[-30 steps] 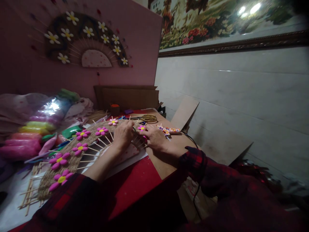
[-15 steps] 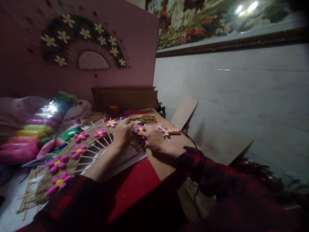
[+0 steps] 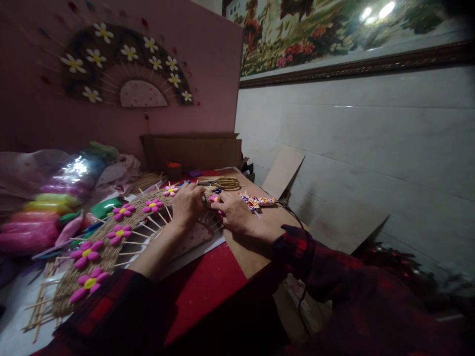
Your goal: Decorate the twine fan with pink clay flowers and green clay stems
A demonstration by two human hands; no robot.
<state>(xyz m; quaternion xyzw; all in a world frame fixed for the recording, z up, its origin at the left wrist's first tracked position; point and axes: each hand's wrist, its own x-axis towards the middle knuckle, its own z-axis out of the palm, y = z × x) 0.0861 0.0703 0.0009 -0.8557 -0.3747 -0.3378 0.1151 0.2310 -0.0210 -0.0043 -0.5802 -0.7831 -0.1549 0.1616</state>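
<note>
A curved fan shape point(image 3: 143, 210) of brown twine over thin wooden sticks lies on the table, with pink clay flowers point(image 3: 120, 233) with yellow centres along its band. My left hand point(image 3: 188, 205) is closed over the far right part of the band, and a thin dark green strip point(image 3: 205, 198) shows at its fingertips. Close beside it, my right hand point(image 3: 235, 213) has its fingers bent together at a small pink flower point(image 3: 214, 198) near the band's right end. Whatever sits between the right fingertips is hidden.
Behind the hands lie gold-handled scissors point(image 3: 228, 183). A flower-patterned glue gun point(image 3: 258, 201) with a black cord rests on brown board point(image 3: 247, 254) at right. Bags of coloured clay point(image 3: 33, 227) crowd the left. A finished fan point(image 3: 111, 64) hangs on the pink panel.
Both hands stay almost in place at the fan's right part, with only slight finger movement. The whole view has shifted a little.
</note>
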